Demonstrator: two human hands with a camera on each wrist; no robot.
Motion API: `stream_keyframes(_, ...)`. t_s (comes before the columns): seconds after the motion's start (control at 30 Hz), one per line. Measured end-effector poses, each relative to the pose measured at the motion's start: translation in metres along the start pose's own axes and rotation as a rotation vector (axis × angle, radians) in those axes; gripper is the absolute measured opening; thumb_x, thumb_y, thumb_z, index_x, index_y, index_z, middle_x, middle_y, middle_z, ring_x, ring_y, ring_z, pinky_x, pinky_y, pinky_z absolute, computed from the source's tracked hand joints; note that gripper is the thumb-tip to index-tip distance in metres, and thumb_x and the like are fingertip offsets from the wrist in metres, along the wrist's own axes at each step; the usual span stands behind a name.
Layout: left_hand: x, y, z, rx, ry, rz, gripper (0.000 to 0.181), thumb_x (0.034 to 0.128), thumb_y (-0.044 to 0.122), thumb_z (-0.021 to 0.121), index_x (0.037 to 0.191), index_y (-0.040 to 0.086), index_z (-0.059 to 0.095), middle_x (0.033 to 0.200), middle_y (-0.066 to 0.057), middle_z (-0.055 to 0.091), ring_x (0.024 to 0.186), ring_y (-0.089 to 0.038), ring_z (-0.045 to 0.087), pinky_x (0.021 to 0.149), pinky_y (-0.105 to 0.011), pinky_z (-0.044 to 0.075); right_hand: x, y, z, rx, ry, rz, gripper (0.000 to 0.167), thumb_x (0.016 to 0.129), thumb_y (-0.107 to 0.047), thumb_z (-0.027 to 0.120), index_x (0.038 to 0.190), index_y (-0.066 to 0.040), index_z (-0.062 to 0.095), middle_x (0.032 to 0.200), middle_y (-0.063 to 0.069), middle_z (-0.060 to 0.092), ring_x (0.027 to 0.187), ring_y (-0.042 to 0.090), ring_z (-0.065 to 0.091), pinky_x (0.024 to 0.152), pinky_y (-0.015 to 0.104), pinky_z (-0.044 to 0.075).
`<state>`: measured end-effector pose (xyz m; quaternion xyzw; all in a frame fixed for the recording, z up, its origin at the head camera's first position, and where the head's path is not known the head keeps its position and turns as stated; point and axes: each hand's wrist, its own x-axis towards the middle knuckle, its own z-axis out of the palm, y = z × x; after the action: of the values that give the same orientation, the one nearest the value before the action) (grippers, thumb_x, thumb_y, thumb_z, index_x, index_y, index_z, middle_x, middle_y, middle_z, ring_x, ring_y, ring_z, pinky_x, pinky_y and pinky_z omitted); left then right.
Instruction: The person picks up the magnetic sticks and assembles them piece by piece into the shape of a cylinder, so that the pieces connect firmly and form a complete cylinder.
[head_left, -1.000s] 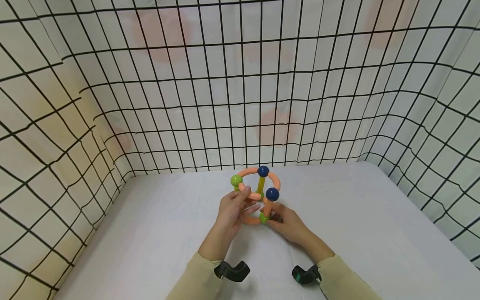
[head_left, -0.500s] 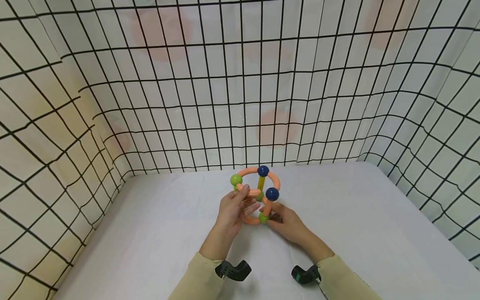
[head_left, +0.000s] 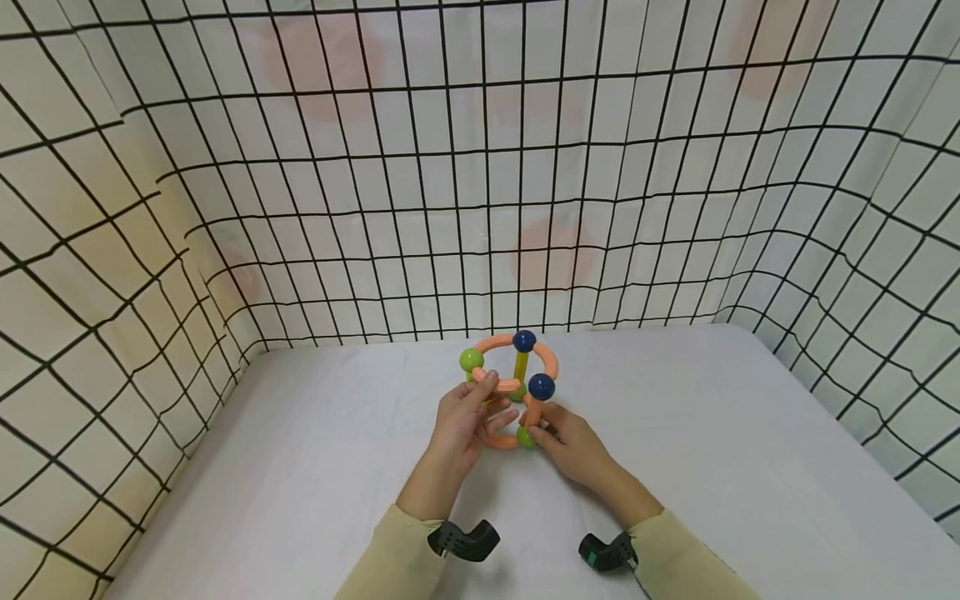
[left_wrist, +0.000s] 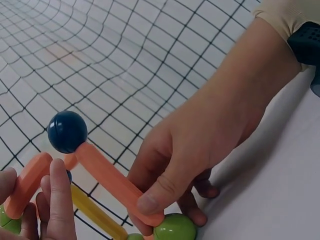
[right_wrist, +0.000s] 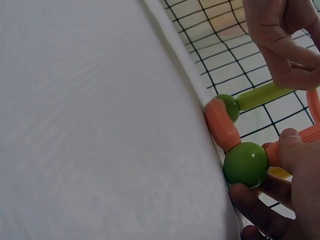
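A toy frame of magnetic rods and balls stands on the table. My left hand [head_left: 461, 421] pinches a curved orange rod [head_left: 507, 385] at the frame's upper front. This rod's right end lies apart from the front blue ball [left_wrist: 67, 132]; its left end is by an upper green ball [head_left: 472, 360]. My right hand [head_left: 576, 447] grips the straight orange rod [left_wrist: 111, 176] under the front blue ball, thumb pressed on it near the lower green ball [right_wrist: 246, 165]. A yellow rod [head_left: 521, 367] stands under the back blue ball [head_left: 524, 341]. Fingers hide parts of the base.
A white cloth covers the table [head_left: 300, 467]. Black-and-white grid fabric [head_left: 465, 192] rises behind and on both sides. Each wrist wears a black camera mount [head_left: 465, 542] over a beige sleeve [head_left: 393, 554].
My right thumb and fingers have shifted from the lower green ball up onto the straight orange rod. The front blue ball has moved slightly left. The left-held curved rod has tilted to nearly level.
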<state>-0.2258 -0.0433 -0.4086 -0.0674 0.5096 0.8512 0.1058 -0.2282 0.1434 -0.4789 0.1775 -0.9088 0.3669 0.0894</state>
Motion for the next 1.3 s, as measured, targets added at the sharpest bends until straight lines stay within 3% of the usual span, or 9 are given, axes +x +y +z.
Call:
stream_keyframes(0.17, 0.002, 0.001, -0.001, 0.000, -0.002, 0.001, 0.050, 0.0869, 0.038, 0.077, 0.118, 0.002, 0.060, 0.085, -0.001, 0.070, 0.079, -0.012, 0.069, 0.070, -0.028, 0.060, 0.001, -0.005, 0.001, -0.058, -0.014, 0.016, 0.029, 0.098, -0.025, 0.063, 0.124, -0.012, 0.065, 0.104, 0.002, 0.069, 0.084, 0.010, 0.058, 0.073, 0.029, 0.048)
stream_keyframes(0.6, 0.003, 0.001, -0.003, 0.009, -0.010, -0.003, 0.032, 0.0957, 0.030, 0.069, 0.110, 0.003, 0.059, 0.086, -0.001, 0.068, 0.078, -0.010, 0.068, 0.071, -0.029, 0.061, 0.004, -0.008, 0.000, -0.071, -0.033, 0.027, 0.039, 0.099, -0.027, 0.062, 0.133, -0.008, 0.062, 0.117, 0.008, 0.069, 0.091, 0.015, 0.062, 0.078, 0.035, 0.051)
stream_keyframes(0.9, 0.002, 0.003, -0.005, 0.014, -0.032, -0.004, 0.037, 0.0935, 0.033, 0.071, 0.109, 0.004, 0.055, 0.093, -0.003, 0.065, 0.080, -0.011, 0.068, 0.073, -0.029, 0.061, 0.006, -0.007, 0.000, -0.045, -0.036, 0.013, 0.034, 0.098, -0.026, 0.064, 0.127, -0.009, 0.065, 0.111, 0.006, 0.069, 0.084, 0.010, 0.056, 0.073, 0.028, 0.047)
stream_keyframes(1.13, 0.002, 0.005, -0.015, 0.103, -0.049, 0.008, 0.051, 0.0901, 0.045, 0.071, 0.115, 0.002, 0.059, 0.094, -0.002, 0.068, 0.077, -0.012, 0.067, 0.069, -0.030, 0.061, 0.004, -0.004, 0.001, -0.026, -0.017, -0.015, 0.021, 0.092, -0.021, 0.071, 0.113, -0.017, 0.071, 0.113, 0.003, 0.066, 0.083, 0.009, 0.055, 0.072, 0.024, 0.047)
stream_keyframes(1.3, 0.002, 0.012, -0.026, 0.204, -0.027, 0.010, 0.050, 0.0974, 0.050, 0.059, 0.114, 0.003, 0.059, 0.097, -0.003, 0.063, 0.077, -0.014, 0.066, 0.071, -0.033, 0.062, 0.003, -0.003, 0.002, -0.019, 0.002, -0.032, 0.019, 0.089, -0.020, 0.074, 0.108, -0.019, 0.072, 0.114, 0.003, 0.062, 0.081, 0.009, 0.052, 0.070, 0.022, 0.045)
